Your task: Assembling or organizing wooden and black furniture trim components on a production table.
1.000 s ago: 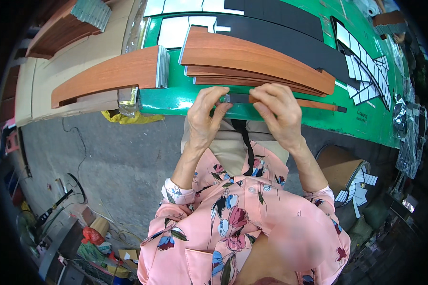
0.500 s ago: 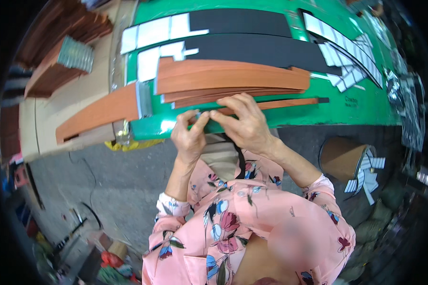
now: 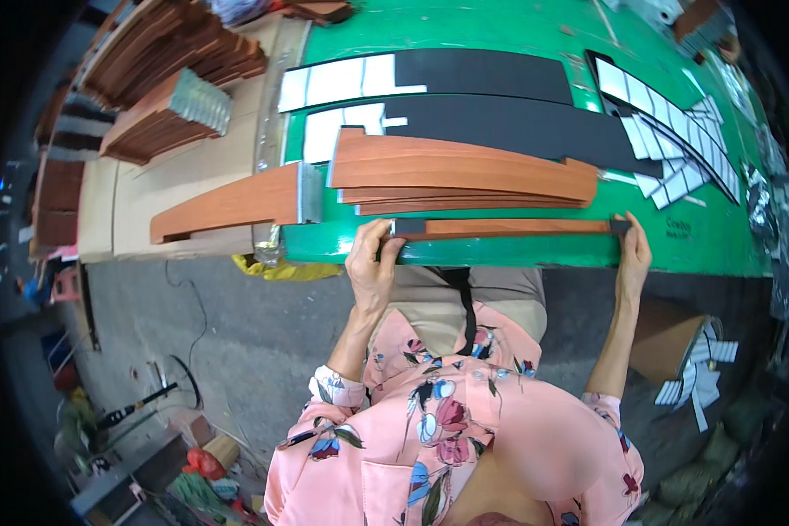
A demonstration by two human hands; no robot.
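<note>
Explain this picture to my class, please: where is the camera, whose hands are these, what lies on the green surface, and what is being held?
The camera sits on a person's head and looks down, so edges bend. Both bare hands are that person's own. The left hand and right hand grip the two ends of a long thin wooden strip at the near edge of the green table. Behind it lie a stack of curved wooden pieces and black sheets. More wood rests on cardboard to the left.
</note>
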